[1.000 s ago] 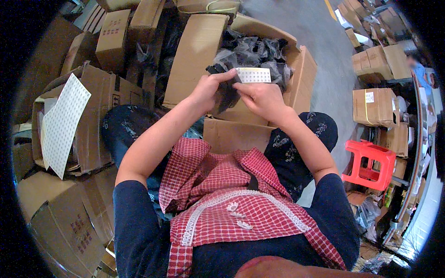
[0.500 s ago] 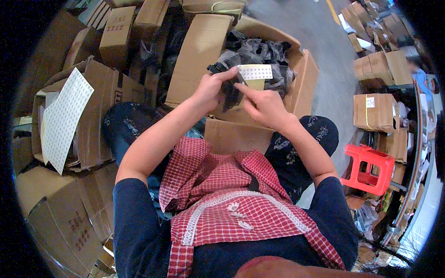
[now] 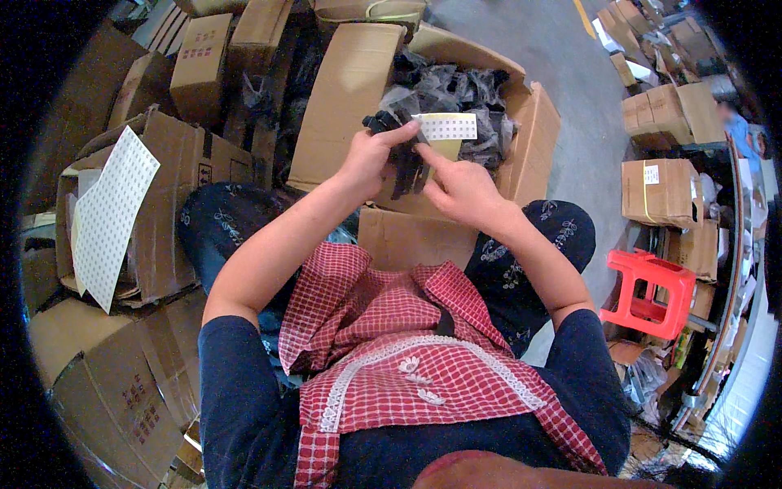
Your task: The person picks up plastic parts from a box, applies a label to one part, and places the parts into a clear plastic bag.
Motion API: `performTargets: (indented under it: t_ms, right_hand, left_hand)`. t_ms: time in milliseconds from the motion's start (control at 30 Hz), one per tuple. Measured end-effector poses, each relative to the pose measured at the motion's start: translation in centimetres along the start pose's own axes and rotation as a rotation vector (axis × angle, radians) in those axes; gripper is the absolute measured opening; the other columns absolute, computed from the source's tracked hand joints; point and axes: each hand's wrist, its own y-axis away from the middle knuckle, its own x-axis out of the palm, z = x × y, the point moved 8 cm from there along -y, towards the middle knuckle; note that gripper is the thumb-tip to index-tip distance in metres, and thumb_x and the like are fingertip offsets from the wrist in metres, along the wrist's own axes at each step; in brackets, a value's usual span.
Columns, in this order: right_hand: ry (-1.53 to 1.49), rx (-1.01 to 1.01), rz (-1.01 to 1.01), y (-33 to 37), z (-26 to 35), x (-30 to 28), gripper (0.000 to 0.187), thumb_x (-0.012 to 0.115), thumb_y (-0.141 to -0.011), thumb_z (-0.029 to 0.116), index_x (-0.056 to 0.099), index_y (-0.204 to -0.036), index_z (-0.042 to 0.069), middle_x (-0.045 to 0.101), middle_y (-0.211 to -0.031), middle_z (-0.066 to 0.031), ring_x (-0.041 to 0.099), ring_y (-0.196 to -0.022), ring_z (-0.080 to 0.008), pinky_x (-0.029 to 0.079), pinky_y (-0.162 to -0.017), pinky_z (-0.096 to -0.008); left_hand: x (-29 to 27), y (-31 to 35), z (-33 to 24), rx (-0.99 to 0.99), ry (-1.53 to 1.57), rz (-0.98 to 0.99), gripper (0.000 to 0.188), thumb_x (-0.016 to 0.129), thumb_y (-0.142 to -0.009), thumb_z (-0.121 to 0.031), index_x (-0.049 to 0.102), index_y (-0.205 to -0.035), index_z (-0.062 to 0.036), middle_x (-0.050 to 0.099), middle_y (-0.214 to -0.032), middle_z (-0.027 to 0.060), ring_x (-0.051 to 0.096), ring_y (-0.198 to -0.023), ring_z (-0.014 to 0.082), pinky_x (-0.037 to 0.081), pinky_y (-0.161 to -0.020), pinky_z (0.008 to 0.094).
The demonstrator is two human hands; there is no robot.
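At the left we see a large white label sheet [image 3: 118, 212] with rows of small printed marks, tilted up at the mouth of an opened brown carton [image 3: 183, 183]. Near it, below, lies another brown carton [image 3: 122, 391], and farther off stands a narrow upright carton [image 3: 198, 69].

Toward the middle, our left hand [image 3: 365, 161] grasps a dark, bundled black piece [image 3: 407, 169], thumb laid across its top. The piece is above the near side of an open carton [image 3: 533, 134], whose far part holds black parts in clear plastic [image 3: 456, 90]. A small label strip [image 3: 450, 126], white with yellowish backing, juts to the right from beside our left thumb.

Just right of the piece, our right hand [image 3: 466, 189] has its index finger stretched out, the tip against the piece, the other fingers curled; we cannot tell whether they grip anything. Near us, between our arms, spreads a red checked apron [image 3: 423, 383] with white lace.

Farther right, past the grey floor [image 3: 570, 90], we see a red plastic stool [image 3: 652, 293], a yellow-strapped carton [image 3: 660, 191] beyond it, and a person in blue [image 3: 743, 138] at the far right.
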Motion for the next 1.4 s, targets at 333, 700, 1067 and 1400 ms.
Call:
performTargets:
  t_ms: [333, 700, 1067, 1400]
  right_hand:
    - [-0.178, -0.142, 0.171, 0.4, 0.2, 0.1, 0.040, 0.055, -0.083, 0.024, 0.061, -0.120, 0.010, 0.067, -0.084, -0.0209, 0.065, -0.076, -0.0400, 0.052, -0.067, -0.0504]
    - [0.053, -0.243, 0.113, 0.8, 1.1, -1.0, 0.030, 0.055, -0.085, 0.024, 0.066, -0.113, 0.022, 0.066, -0.077, -0.0166, 0.066, -0.070, -0.0350, 0.052, -0.063, -0.0469]
    - [-0.468, -0.302, -0.049, -0.1, 1.7, -3.7, 0.026, 0.067, -0.083, 0.010, 0.062, -0.109, 0.007, 0.059, -0.079, -0.0003, 0.052, -0.064, -0.0078, 0.044, -0.058, -0.0250]
    - [-0.230, -0.365, -0.178, -0.2, 2.8, -2.1, 0.020, 0.064, -0.083, 0.005, 0.055, -0.101, 0.007, 0.058, -0.079, -0.0077, 0.058, -0.062, -0.0170, 0.047, -0.057, -0.0303]
  left_hand:
    - [0.3, 0.3, 0.6, -0.030, 0.019, 0.040, 0.025, 0.072, -0.085, -0.012, 0.062, -0.103, 0.0010, 0.066, -0.093, 0.0102, 0.066, -0.079, 0.0224, 0.057, -0.069, 0.0386]
    - [1.5, 1.5, 0.4, -0.177, -0.198, 0.134, 0.039, 0.076, -0.083, -0.025, 0.062, -0.107, 0.0029, 0.067, -0.093, 0.0114, 0.067, -0.077, 0.0209, 0.057, -0.067, 0.0361]
    - [1.0, 0.4, 1.5, -0.151, -0.158, 0.205, 0.029, 0.068, -0.089, -0.028, 0.066, -0.098, -0.0007, 0.069, -0.088, 0.0090, 0.068, -0.072, 0.0200, 0.058, -0.064, 0.0346]
    - [1.2, 1.2, 1.2, -0.153, -0.251, 0.151, 0.031, 0.071, -0.086, -0.035, 0.069, -0.087, -0.0045, 0.068, -0.081, 0.0058, 0.064, -0.072, 0.0146, 0.049, -0.058, 0.0284]
